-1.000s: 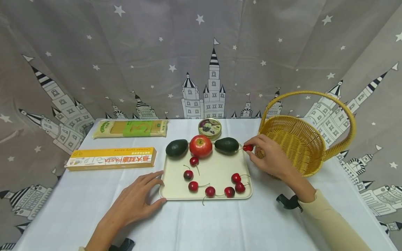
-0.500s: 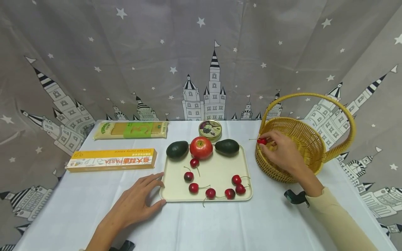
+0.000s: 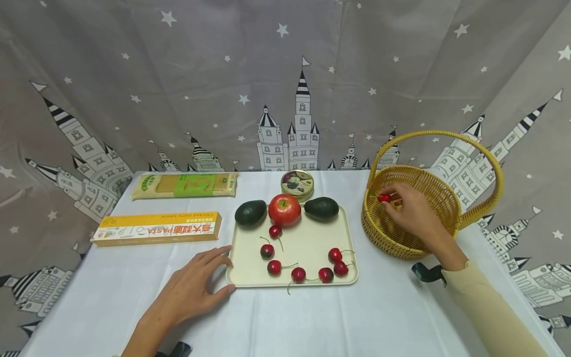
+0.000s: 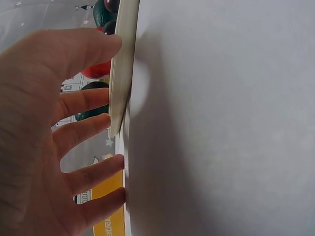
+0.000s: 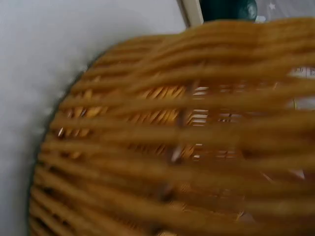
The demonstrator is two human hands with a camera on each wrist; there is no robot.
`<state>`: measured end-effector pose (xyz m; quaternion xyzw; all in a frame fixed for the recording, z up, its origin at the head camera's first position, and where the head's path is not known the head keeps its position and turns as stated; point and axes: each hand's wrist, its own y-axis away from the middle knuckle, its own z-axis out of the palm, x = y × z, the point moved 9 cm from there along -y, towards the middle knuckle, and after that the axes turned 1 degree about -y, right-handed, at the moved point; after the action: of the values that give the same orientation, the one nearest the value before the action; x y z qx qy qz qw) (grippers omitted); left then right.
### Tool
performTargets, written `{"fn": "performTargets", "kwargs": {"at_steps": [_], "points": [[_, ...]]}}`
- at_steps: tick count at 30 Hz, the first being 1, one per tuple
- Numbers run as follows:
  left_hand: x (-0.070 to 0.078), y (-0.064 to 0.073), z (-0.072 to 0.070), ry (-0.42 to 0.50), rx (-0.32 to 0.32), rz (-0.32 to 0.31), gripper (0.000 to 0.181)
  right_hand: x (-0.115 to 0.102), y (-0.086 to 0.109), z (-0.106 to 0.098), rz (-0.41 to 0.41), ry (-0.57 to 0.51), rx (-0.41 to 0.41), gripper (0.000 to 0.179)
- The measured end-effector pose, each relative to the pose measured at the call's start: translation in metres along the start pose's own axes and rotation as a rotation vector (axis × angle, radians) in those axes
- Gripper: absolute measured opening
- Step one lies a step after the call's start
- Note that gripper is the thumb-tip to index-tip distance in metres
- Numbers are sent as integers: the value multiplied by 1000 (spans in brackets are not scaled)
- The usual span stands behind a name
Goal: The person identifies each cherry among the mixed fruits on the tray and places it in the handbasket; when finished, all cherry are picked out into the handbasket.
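Note:
My right hand [image 3: 411, 210] pinches a red cherry [image 3: 384, 198] over the mouth of the yellow wicker basket [image 3: 388, 243]. In the right wrist view the woven basket wall [image 5: 147, 128] fills most of the picture and hides that hand. At the left end of the cream tray [image 3: 308, 243], my left hand [image 3: 189, 285] rests with spread fingers; in the left wrist view its thumb [image 4: 93, 46] and some fingertips touch the tray rim [image 4: 123, 69]. On the tray lie several cherries [image 3: 274, 267], a red pomegranate-like fruit [image 3: 284, 210] and two dark avocados [image 3: 251, 213].
Behind the tray stands a round tin [image 3: 297, 183]. To the left lie a pasta box [image 3: 156, 229] and a pack of noodles [image 3: 185, 185] on the white tablecloth [image 3: 294, 322]. The basket's tall handle [image 3: 439, 133] arches above its opening. A grey castle-print curtain [image 3: 214, 59] hangs behind.
My right hand has carried the cherry rightward from the tray's right edge to over the basket. The left hand stays at the tray.

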<state>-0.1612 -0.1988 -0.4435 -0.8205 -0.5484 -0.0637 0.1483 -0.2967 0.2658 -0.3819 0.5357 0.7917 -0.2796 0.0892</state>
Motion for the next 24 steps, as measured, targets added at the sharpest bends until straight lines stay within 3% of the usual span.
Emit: {"fn": "performTargets", "kwargs": {"at_steps": [6, 15, 24], "points": [[-1, 0, 1, 0, -7, -9, 43, 13, 2, 5, 10, 27, -33, 21], [-1, 0, 1, 10, -25, -20, 42, 32, 3, 11, 98, 80, -123, 23], [0, -1, -1, 0, -2, -19, 41, 40, -2, 16, 105, 102, -190, 24]]}}
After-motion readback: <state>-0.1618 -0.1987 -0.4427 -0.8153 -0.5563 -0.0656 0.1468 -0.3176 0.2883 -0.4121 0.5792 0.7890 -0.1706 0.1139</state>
